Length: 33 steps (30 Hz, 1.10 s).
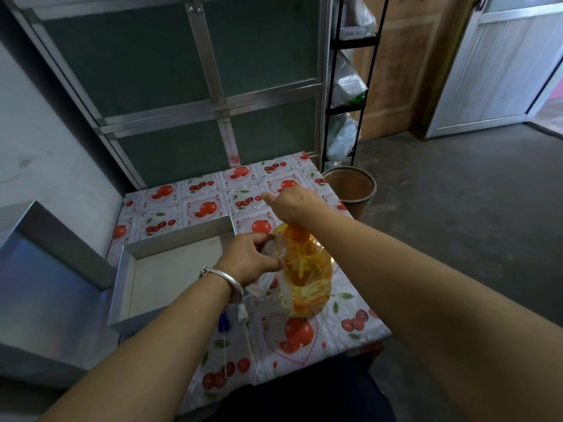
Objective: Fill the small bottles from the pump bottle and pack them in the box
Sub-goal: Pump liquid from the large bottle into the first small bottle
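The left hand (247, 259) has its fingers (268, 263) curled around a small clear bottle (262, 280), gripping it tilted against the left side of the pump bottle (307, 271). A silver bracelet (224, 279) circles that wrist. The right hand (294, 205) sits on top of the pump bottle with its fingers bent downward over the pump head, which is hidden beneath the palm; one finger sticks out toward the far left. Whether those fingers actually clasp the pump cannot be told.

The pump bottle is large, clear, and filled with orange-yellow liquid. It stands on the tabletop (320, 333), right of centre, on a cloth printed with red fruit and hearts. No label or writing can be read on either bottle.

Left of the bottles, touching the near-left part of the tabletop, lies an open silver box (128, 287) with a pale inside. A larger silver lid (58, 269) rests further left, leaning off the edge.

Just near of the left wrist lie a white spray cap (242, 312) with a thin tube and a blue cap (224, 321).

A brown bin (353, 190) stands on the floor beyond the far right corner, beside a black rack (350, 86) holding plastic bags.
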Each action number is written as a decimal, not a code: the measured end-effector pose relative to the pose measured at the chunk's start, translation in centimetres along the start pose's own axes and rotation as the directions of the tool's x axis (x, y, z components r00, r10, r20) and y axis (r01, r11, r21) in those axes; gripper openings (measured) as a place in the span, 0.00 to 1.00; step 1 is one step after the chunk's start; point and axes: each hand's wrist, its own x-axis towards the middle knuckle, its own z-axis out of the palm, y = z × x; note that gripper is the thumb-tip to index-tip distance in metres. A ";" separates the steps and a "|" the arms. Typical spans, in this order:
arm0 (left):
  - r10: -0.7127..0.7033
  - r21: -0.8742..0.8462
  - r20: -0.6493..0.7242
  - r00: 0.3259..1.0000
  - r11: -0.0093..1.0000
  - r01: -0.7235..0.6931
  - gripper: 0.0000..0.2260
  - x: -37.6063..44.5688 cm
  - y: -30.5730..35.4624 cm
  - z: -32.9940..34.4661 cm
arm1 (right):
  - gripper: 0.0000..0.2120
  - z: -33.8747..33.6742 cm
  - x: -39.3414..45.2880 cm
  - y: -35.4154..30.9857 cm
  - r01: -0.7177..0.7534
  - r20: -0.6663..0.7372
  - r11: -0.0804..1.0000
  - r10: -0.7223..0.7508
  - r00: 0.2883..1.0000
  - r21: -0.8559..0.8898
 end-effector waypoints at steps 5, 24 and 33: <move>-0.004 -0.003 0.001 1.000 1.000 0.004 0.15 0.3 0.0 0.1 | 0.21 0.0 -0.7 0.0 0.022 -0.048 1.000 -0.022 0.999 -0.006; -0.011 -0.007 0.005 1.000 1.000 0.011 0.15 0.0 0.1 0.0 | 0.21 -0.7 -1.6 -0.3 0.013 0.010 0.999 -0.013 1.000 0.042; -0.009 0.005 0.014 1.000 1.000 0.009 0.14 0.1 0.2 0.0 | 0.21 -0.3 -1.5 -0.1 -0.082 -0.026 0.989 0.086 0.996 0.126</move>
